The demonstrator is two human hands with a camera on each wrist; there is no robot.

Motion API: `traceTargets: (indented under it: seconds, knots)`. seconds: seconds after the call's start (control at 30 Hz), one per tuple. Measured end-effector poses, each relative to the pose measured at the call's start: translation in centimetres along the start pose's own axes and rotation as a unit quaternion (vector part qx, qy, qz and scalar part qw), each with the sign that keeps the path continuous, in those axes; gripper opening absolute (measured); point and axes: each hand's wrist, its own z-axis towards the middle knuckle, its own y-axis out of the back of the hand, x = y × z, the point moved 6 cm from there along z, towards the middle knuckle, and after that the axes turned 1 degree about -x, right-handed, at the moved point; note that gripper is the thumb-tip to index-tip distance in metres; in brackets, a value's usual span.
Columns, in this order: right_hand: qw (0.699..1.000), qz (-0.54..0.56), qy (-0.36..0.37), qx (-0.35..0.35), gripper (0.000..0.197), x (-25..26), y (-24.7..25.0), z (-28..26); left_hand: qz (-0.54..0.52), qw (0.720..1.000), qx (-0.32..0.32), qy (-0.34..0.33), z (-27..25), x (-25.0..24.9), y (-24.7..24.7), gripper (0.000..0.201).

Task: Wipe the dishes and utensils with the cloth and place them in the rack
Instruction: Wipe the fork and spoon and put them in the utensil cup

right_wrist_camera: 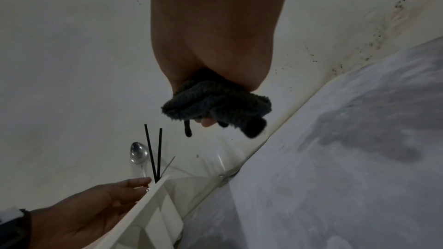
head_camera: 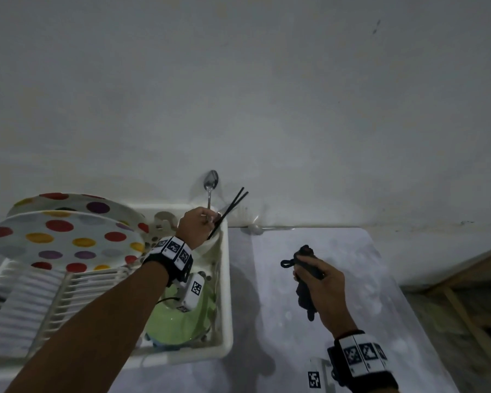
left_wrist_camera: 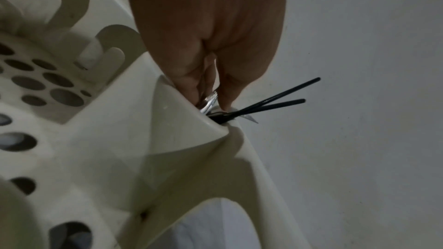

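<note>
My left hand [head_camera: 206, 219] pinches the handle of a metal spoon [head_camera: 211, 179] at the utensil cup [left_wrist_camera: 182, 120] in the far right corner of the white dish rack [head_camera: 224, 282]. The spoon's bowl points up. Two black chopsticks [head_camera: 230, 209] stand in the same cup and lean right. The left wrist view shows my fingertips [left_wrist_camera: 225, 99] on the spoon handle [left_wrist_camera: 210, 100] at the cup's mouth. My right hand [head_camera: 309, 269] hovers over the table and grips a bunched dark cloth [head_camera: 305, 290]. From the right wrist I see the cloth [right_wrist_camera: 215, 99], the spoon [right_wrist_camera: 138, 152] and the chopsticks [right_wrist_camera: 153, 154].
Two polka-dot plates [head_camera: 68, 236] stand in the rack's left slots, and a green dish [head_camera: 182, 321] lies in its right part. A shiny utensil [head_camera: 255, 228] lies on the grey table [head_camera: 352, 279] by the wall. A wooden frame [head_camera: 465, 282] is at the right.
</note>
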Motion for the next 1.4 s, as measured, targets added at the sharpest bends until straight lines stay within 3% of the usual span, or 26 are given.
traceTargets:
  seconds: [0.13,0.3,0.4,0.5,0.63,0.73,0.87,0.97,1.03,1.13,1.2,1.27,1.4]
  knots:
    - [1.0,0.01,-0.01,0.013,0.02,0.2,-0.7,-0.1,0.041,0.998,0.042,0.032,-0.4,0.2,-0.2,0.017]
    - [1.0,0.023,-0.016,0.01,0.021,0.9,-0.9,-1.0,0.073,0.997,-0.015,0.009,-1.7,-1.7,1.4,0.016]
    - [0.999,0.041,-0.019,0.009,0.022,1.2,-0.9,-1.7,-0.023,0.999,-0.043,-0.004,-3.7,-3.7,1.9,0.016]
    - [0.999,0.048,-0.009,0.001,0.023,1.6,-0.6,-2.7,-0.119,0.992,-0.004,-0.033,-6.3,-6.2,0.3,0.017]
    - [0.999,0.043,-0.006,-0.01,0.022,1.8,0.5,-3.1,-0.102,0.99,0.052,-0.087,-7.4,-8.2,-4.1,0.02]
    - [0.999,0.041,-0.011,-0.013,0.022,1.8,1.4,-2.5,-0.113,0.991,0.055,-0.044,-6.2,-7.7,-7.4,0.011]
    - [1.0,0.022,-0.011,-0.006,0.022,1.9,2.3,-0.3,-0.16,0.985,0.033,0.048,-3.5,-6.3,-10.8,0.032]
    - [1.0,0.009,-0.006,0.003,0.022,1.9,2.7,2.0,-0.124,0.988,0.001,0.089,-1.7,-5.0,-12.3,0.037]
    - [1.0,0.008,-0.01,0.011,0.021,1.7,2.8,3.7,-0.104,0.988,-0.016,0.112,-0.8,-3.7,-13.5,0.035]
    - [1.0,0.011,-0.016,0.016,0.021,1.3,2.7,5.8,-0.124,0.974,-0.032,0.188,0.1,-1.3,-15.1,0.015]
    - [1.0,0.011,-0.018,0.014,0.022,1.0,2.7,6.9,-0.13,0.965,-0.03,0.226,0.7,0.1,-16.1,0.019]
    - [1.0,0.014,-0.023,0.017,0.022,0.4,2.8,7.8,-0.119,0.965,-0.031,0.234,1.1,0.8,-16.8,0.032]
    - [0.999,0.015,-0.036,0.014,0.021,-1.0,3.3,8.8,-0.088,0.972,-0.074,0.204,2.2,1.3,-17.5,0.031]
